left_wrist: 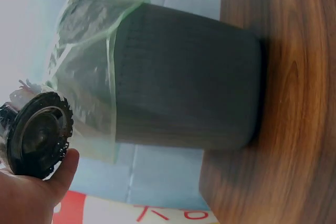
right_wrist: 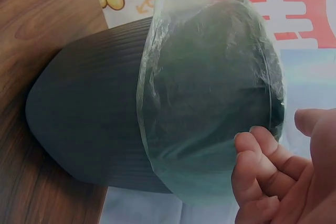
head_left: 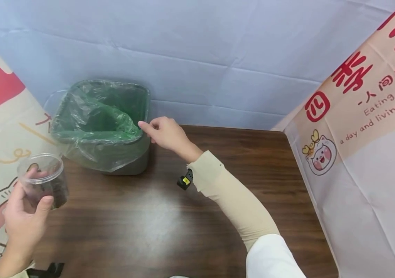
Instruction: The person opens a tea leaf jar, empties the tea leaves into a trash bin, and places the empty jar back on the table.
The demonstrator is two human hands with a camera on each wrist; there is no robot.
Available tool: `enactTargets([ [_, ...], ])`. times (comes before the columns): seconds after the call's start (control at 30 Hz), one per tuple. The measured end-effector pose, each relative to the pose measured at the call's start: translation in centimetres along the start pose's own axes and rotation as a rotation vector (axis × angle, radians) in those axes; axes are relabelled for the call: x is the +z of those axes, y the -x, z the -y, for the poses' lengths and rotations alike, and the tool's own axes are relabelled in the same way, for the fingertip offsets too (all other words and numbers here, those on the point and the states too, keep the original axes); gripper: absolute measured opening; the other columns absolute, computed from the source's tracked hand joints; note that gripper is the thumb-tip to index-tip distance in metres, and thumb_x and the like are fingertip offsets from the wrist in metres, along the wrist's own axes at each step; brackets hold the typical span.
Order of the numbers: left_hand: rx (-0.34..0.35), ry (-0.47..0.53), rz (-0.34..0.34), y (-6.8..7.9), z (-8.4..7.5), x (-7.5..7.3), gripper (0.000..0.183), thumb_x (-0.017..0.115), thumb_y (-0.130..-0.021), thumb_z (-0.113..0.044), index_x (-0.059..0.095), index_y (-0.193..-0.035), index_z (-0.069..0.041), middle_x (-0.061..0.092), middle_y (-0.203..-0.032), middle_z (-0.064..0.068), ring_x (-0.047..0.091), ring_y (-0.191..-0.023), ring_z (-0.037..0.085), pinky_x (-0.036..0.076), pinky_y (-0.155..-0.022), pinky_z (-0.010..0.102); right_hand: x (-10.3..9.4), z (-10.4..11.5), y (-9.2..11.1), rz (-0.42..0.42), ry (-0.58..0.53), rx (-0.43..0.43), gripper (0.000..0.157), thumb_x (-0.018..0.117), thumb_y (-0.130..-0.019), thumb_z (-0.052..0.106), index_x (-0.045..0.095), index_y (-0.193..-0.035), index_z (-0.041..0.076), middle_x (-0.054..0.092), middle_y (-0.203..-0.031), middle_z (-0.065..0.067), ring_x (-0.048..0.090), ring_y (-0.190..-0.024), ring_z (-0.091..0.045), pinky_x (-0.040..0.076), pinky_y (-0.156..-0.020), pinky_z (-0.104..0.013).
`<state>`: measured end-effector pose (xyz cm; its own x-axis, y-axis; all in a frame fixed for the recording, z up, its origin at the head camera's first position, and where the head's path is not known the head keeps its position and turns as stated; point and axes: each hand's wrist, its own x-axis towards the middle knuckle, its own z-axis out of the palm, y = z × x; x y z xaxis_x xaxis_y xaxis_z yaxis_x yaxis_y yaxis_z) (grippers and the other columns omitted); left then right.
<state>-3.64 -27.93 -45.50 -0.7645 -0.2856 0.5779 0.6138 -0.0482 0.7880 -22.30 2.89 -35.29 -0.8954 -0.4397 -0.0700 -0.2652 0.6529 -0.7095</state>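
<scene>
My left hand (head_left: 25,222) grips a clear plastic jar (head_left: 56,189) with a round rim facing up, left of a grey trash bin (head_left: 138,162). In the left wrist view the jar's round dark base (left_wrist: 42,135) faces the camera. A thin green trash bag (head_left: 90,154) lines the bin and is folded over its rim, with a loose crumpled part inside. My right hand (head_left: 167,133) is at the bin's right rim. In the right wrist view its fingers (right_wrist: 273,166) are bent beside the bag's edge, the thumb apart from them.
The bin stands on a brown wooden table (head_left: 142,216), close to a pale blue cloth backdrop (head_left: 201,61). Printed cloths with red lettering hang at the right (head_left: 364,154) and left. A black wrist strap (head_left: 185,179) sits on my right wrist.
</scene>
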Motion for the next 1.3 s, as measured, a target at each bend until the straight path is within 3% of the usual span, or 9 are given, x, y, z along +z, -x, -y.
enactTargets([
  [0.2, -0.02, 0.02, -0.02, 0.0, -0.1, -1.4, 0.064, 0.075, -0.087, 0.008, 0.043, -0.14, 0.019, 0.06, -0.133, 0.021, 0.057, -0.125, 0.025, 0.044, -0.103, 0.02, 0.1, 0.6, -0.3, 0.005, 0.04, 0.032, 0.052, 0.052, -0.104, 0.052, 0.068, -0.08, 0.009, 0.066, -0.069, -0.001, 0.047, -0.054, -0.015, 0.033, -0.05, -0.026],
  [0.37, -0.02, -0.06, 0.008, -0.5, -0.4, -2.8, 0.062, 0.072, -0.089, 0.009, 0.041, -0.142, 0.018, 0.058, -0.135, 0.02, 0.055, -0.128, 0.023, 0.043, -0.104, 0.018, 0.3, 0.5, -0.3, 0.019, -0.034, 0.049, 0.049, 0.055, -0.104, 0.048, 0.066, -0.077, 0.009, 0.066, -0.067, -0.002, 0.061, -0.062, -0.017, 0.042, -0.054, -0.029],
  [0.6, -0.022, -0.024, 0.016, -2.7, -1.9, -3.2, 0.061, 0.069, -0.091, 0.007, 0.039, -0.144, 0.014, 0.054, -0.137, 0.017, 0.06, -0.104, 0.015, 0.047, -0.092, 0.014, 0.5, 0.6, -0.3, 0.033, -0.091, 0.046, 0.051, 0.057, -0.104, 0.045, 0.069, -0.083, 0.0, 0.066, -0.066, -0.004, 0.064, -0.061, -0.018, 0.047, -0.058, -0.031],
  [0.7, 0.008, -0.194, 0.014, -4.2, -2.3, -3.2, 0.061, 0.071, -0.093, -0.003, 0.041, -0.144, 0.01, 0.055, -0.136, 0.009, 0.055, -0.119, 0.016, 0.04, -0.103, 0.016, 0.6, 0.5, -0.2, 0.032, -0.098, 0.053, 0.05, 0.058, -0.104, 0.044, 0.068, -0.081, 0.001, 0.066, -0.065, -0.003, 0.062, -0.058, -0.018, 0.047, -0.058, -0.03],
  [0.77, 0.02, -0.394, 0.026, -5.1, -2.7, -3.3, 0.063, 0.073, -0.095, -0.016, 0.043, -0.144, 0.008, 0.056, -0.137, -0.002, 0.051, -0.126, 0.012, 0.035, -0.107, 0.015, 0.6, 0.5, -0.2, 0.034, -0.103, 0.058, 0.048, 0.057, -0.104, 0.044, 0.067, -0.077, 0.005, 0.066, -0.065, -0.003, 0.062, -0.057, -0.018, 0.047, -0.058, -0.03],
  [0.83, 0.063, -0.587, 0.048, -6.0, -3.0, -3.5, 0.073, 0.072, -0.096, -0.038, 0.045, -0.143, 0.01, 0.053, -0.138, -0.015, 0.049, -0.126, 0.002, 0.032, -0.106, 0.013, 0.7, 0.4, -0.3, 0.044, -0.11, 0.063, 0.048, 0.056, -0.105, 0.044, 0.065, -0.074, 0.009, 0.067, -0.065, -0.002, 0.062, -0.056, -0.018, 0.048, -0.06, -0.03],
  [0.97, 0.102, -0.774, 0.068, -7.9, -3.4, -3.5, 0.095, 0.069, -0.089, -0.062, 0.045, -0.14, 0.014, 0.048, -0.132, -0.029, 0.046, -0.116, -0.01, 0.029, -0.1, 0.009, 0.8, 0.3, -0.4, 0.071, -0.127, 0.073, 0.048, 0.053, -0.106, 0.045, 0.064, -0.074, 0.01, 0.069, -0.068, -0.005, 0.061, -0.055, -0.018, 0.048, -0.063, -0.031],
  [1.17, -0.004, -0.766, 0.074, -10.5, -3.1, -2.8, 0.059, 0.076, -0.091, -0.02, 0.055, -0.144, -0.007, 0.051, -0.128, -0.025, 0.048, -0.111, -0.007, 0.033, -0.097, 0.012, 0.8, 0.2, -0.4, 0.095, -0.173, 0.085, 0.048, 0.053, -0.106, 0.045, 0.064, -0.075, 0.01, 0.072, -0.078, -0.015, 0.06, -0.054, -0.018, 0.047, -0.062, -0.03],
  [1.3, -0.069, -0.786, 0.148, -12.4, -2.8, -2.0, 0.069, 0.076, -0.085, 0.001, 0.054, -0.147, -0.018, 0.051, -0.128, -0.023, 0.047, -0.11, -0.005, 0.035, -0.092, 0.01, 0.8, -0.1, -0.4, 0.094, -0.181, 0.083, 0.048, 0.053, -0.106, 0.045, 0.065, -0.076, 0.009, 0.072, -0.081, -0.018, 0.059, -0.054, -0.018, 0.047, -0.062, -0.03],
])
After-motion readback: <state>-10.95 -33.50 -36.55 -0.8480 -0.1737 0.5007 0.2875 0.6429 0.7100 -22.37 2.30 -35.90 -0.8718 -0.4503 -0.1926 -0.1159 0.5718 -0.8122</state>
